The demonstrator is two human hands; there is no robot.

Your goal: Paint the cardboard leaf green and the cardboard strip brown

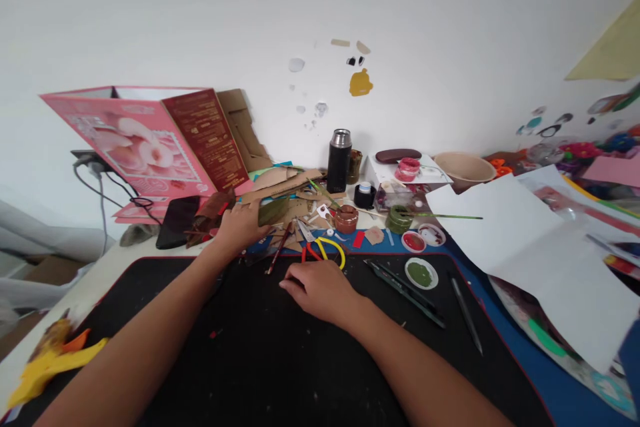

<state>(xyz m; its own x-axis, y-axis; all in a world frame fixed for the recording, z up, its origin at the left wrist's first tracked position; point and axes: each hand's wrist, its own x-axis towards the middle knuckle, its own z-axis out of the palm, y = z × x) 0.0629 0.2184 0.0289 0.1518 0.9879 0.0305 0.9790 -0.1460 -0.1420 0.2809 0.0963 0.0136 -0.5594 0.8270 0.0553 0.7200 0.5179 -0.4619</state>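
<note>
My left hand (241, 227) is over the scraps at the back of the black mat. Its thumb and fingers are closed on the near end of an olive-green leaf (275, 211), which points right. Dry brown leaves (209, 215) lie just left of that hand. My right hand (321, 290) rests on the mat (260, 360) with its fingers curled, and nothing shows in them. Right behind it lie scissors (324, 248) with red and yellow handles. A dark red pencil (279, 250) lies between the two hands.
Cardboard scraps (283, 185), a black flask (339, 163), a brown paint jar (346, 219) and a green paint jar (399, 219) stand behind. Pens (407, 293) and a green paint lid (421, 273) lie right. A yellow glue gun (55, 360), phone (177, 221) and pink box (145, 147) are left.
</note>
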